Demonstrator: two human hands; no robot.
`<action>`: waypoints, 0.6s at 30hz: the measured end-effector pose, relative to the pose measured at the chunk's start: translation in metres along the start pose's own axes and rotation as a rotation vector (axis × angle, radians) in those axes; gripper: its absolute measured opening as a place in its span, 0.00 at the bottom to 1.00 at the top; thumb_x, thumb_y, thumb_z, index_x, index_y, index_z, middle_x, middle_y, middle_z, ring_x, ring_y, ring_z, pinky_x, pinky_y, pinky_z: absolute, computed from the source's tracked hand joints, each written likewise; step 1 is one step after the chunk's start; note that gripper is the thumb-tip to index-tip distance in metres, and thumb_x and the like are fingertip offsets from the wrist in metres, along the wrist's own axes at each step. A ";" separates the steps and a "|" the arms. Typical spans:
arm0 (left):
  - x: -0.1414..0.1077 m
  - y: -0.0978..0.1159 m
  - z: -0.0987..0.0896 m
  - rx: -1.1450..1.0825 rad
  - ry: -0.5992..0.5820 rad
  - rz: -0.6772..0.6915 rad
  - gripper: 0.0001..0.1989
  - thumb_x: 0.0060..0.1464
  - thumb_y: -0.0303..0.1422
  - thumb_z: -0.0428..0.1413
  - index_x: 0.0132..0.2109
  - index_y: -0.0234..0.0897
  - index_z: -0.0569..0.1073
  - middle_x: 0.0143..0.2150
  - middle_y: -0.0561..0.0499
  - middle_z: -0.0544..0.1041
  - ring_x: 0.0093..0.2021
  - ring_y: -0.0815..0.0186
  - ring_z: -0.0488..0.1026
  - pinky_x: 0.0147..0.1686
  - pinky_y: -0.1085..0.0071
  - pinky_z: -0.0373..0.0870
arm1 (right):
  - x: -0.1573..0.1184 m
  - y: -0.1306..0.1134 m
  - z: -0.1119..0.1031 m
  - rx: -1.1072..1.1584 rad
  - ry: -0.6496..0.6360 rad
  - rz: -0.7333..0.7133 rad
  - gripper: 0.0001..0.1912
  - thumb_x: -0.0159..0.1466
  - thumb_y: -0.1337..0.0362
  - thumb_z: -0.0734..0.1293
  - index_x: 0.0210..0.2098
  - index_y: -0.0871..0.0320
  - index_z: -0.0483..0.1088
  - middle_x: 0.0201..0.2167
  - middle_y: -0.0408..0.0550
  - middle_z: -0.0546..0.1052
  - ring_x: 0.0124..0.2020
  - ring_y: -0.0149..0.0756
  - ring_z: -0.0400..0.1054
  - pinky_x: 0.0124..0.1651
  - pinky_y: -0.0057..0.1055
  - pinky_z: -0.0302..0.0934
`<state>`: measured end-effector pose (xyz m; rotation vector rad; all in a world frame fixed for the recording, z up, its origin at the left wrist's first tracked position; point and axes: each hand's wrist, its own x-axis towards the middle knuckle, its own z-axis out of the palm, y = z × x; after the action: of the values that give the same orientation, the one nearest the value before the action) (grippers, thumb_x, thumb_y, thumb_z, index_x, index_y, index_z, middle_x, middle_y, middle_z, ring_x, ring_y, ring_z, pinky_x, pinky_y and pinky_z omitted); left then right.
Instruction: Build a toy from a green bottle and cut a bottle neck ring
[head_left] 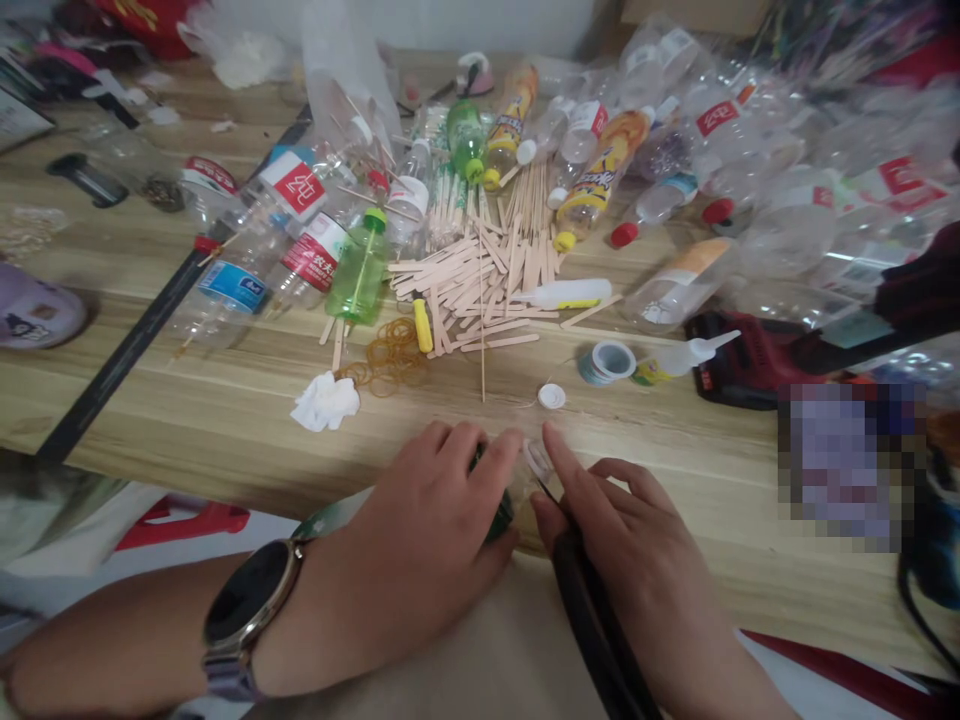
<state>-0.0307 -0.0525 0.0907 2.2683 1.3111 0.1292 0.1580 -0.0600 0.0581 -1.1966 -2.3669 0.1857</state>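
My left hand (420, 520), with a watch (255, 595) on its wrist, is closed around a plastic bottle (528, 486) at the table's front edge. The bottle looks clear with a green part near my fingers; most of it is hidden under the hand. My right hand (637, 540) grips a black-handled cutting tool (592, 610), its handle pointing down toward me. Its thin blade lies against the bottle's end by my thumb. Whether it is a knife or scissors I cannot tell. Just beyond my hands lies a white cap (551, 397).
Wooden sticks (487, 285) are heaped mid-table, with a yellow-handled tool (423, 322), rubber bands (390, 355), crumpled tissue (325, 401) and a wire spool (607, 362) nearby. Many plastic bottles (360, 265) crowd the back. A glue bottle (682, 357) and red-black power tool (739, 360) lie right.
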 end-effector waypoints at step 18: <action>0.006 -0.011 -0.014 -0.204 -0.094 0.098 0.25 0.60 0.30 0.58 0.63 0.31 0.65 0.53 0.43 0.76 0.55 0.53 0.72 0.55 0.54 0.72 | -0.005 0.000 0.008 -0.065 0.065 0.054 0.19 0.73 0.68 0.57 0.61 0.64 0.63 0.27 0.43 0.79 0.29 0.36 0.73 0.44 0.35 0.65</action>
<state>-0.0409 -0.0374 0.0964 2.1380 1.0876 0.1794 0.1568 -0.0628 0.0493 -1.2779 -2.3019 0.0862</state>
